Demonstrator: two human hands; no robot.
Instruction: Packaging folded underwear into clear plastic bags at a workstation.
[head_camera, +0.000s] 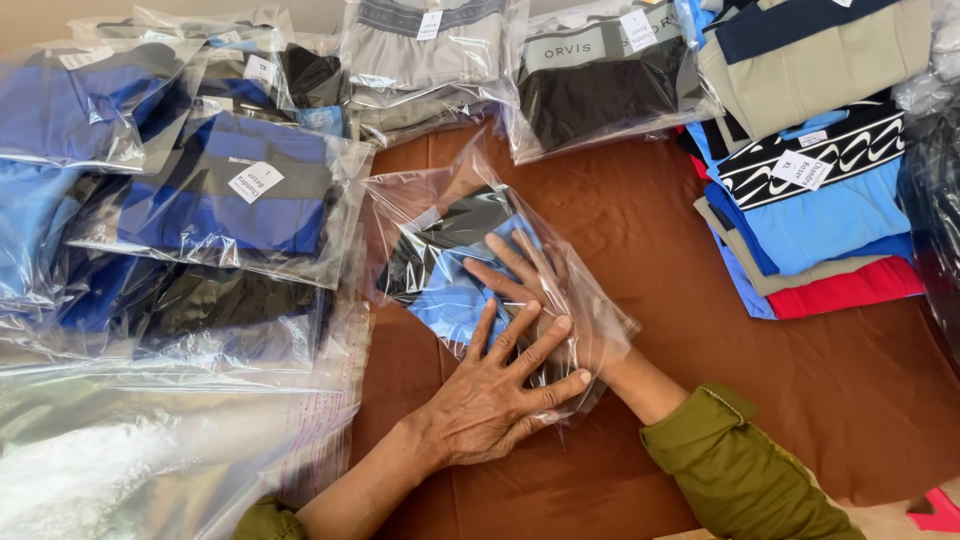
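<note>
Head view shows my left hand (495, 390) nearest, pressed flat with fingers spread on a clear bag (480, 270). My right hand (520, 275) is inside the bag, fingers straight, pushing on the folded garment (450, 285) and grasping nothing. The bag lies mid-table (650, 230), between bagged stacks (210, 190) left and loose folded clothes (815, 200) right. I think the thin plastic may tear or the fold may bunch if I push unevenly. The garment looks light blue with black, flat.

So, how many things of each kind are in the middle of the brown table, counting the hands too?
Hands: 2, left hand and right hand
Clear plastic bag: 1
Folded blue and black garment inside it: 1
Total: 4
</note>
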